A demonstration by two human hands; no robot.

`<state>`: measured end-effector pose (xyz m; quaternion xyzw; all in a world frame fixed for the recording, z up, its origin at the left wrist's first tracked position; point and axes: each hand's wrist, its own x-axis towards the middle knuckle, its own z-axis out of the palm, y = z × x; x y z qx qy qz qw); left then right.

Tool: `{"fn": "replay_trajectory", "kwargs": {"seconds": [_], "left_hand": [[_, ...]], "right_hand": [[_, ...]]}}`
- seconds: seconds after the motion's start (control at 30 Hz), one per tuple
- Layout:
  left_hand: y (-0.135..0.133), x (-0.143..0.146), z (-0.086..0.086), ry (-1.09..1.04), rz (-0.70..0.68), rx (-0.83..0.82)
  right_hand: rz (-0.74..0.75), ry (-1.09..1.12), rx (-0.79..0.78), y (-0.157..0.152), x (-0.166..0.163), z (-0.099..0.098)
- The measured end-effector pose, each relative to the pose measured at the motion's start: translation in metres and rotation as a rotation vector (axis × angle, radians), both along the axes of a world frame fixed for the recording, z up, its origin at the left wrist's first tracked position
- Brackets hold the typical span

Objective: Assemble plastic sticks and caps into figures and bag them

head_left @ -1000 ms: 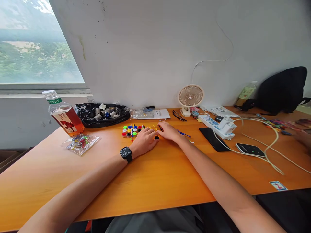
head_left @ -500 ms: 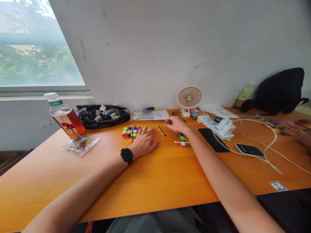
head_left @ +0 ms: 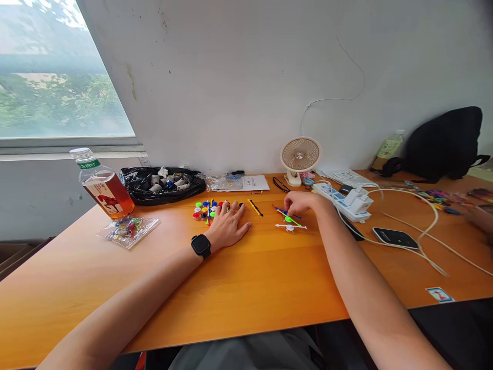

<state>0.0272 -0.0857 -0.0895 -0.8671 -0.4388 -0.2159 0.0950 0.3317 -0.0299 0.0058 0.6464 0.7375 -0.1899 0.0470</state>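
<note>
My left hand [head_left: 228,226], with a black watch on its wrist, lies with fingers spread at the edge of a cluster of small coloured discs [head_left: 197,209]. Its fingertips touch or cover some of them. My right hand [head_left: 302,202] is closed, fingertips down at a blue arrow-shaped piece [head_left: 296,216]; what they pinch is hidden. Just nearer to me lie a green arrow on a disc [head_left: 288,219] and a white arrow on a disc [head_left: 290,227]. Between the hands rests a yellow and black arrow [head_left: 255,207].
Left stand a tea bottle [head_left: 106,187], a clear bag of small parts [head_left: 129,230] and a black plastic bag [head_left: 162,192]. A fan [head_left: 301,156], power strip [head_left: 342,200], phone-like device [head_left: 395,238] and loose cables are right. Another person's hand [head_left: 479,218] shows far right.
My right hand has moved right and down onto the blue arrow piece, uncovering the white and green arrows more fully. My left hand has stayed almost still.
</note>
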Motion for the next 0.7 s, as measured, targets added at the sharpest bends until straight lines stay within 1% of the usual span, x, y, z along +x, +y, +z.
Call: {"fn": "replay_trajectory", "kwargs": {"seconds": [0.17, 0.33, 0.4, 0.47, 0.5, 0.57, 0.63, 0.7], "left_hand": [[0.001, -0.001, -0.003, -0.044, -0.013, 0.017], [0.001, -0.001, -0.002, -0.091, -0.006, 0.016], [-0.001, -0.001, 0.001, -0.121, -0.012, 0.022], [-0.005, 0.000, 0.008, -0.156, -0.035, 0.037], [-0.006, 0.000, 0.011, -0.177, -0.058, 0.042], [-0.009, 0.001, 0.018, -0.223, -0.125, 0.045], [-0.010, 0.001, 0.022, -0.277, -0.199, 0.048], [-0.008, 0.001, 0.021, -0.330, -0.262, 0.050]], "right_hand": [[-0.031, 0.020, 0.068, 0.002, -0.003, -0.003], [-0.084, 0.132, 0.229, 0.000, -0.004, 0.009], [-0.084, 0.239, 0.307, -0.002, -0.008, 0.013], [-0.062, 0.453, 0.350, -0.004, -0.019, 0.014], [-0.042, 0.593, 0.346, -0.006, -0.027, 0.012], [0.017, 0.815, 0.283, -0.009, -0.048, 0.005], [0.093, 0.936, 0.185, -0.012, -0.071, -0.008], [0.166, 0.960, 0.087, -0.013, -0.091, -0.022]]}}
